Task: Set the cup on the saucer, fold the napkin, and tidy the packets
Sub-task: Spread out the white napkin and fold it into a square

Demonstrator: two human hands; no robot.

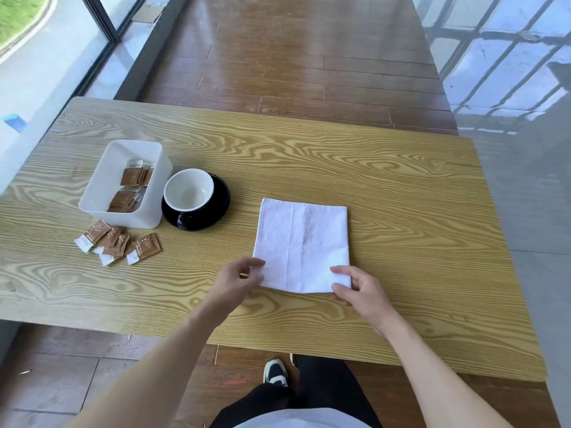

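Cup [188, 193] sits on saucer [216, 208] already. Both hands, left [238, 281] and right [355, 287], pinch napkin [302, 248] corners mid-fold; loose packets [119, 244] still outside box [99, 193].

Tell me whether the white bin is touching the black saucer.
Cannot tell. In the head view the white bin and the black saucer sit very close, but the cup hides their nearest edges.

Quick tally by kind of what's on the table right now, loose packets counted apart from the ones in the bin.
Cup: 1
Saucer: 1
Napkin: 1
White bin: 1
Loose packets on the table: about 6, overlapping, so not exact
Packets in the bin: two stacks, number cannot be told
Total: 4 single items plus about 6 loose packets
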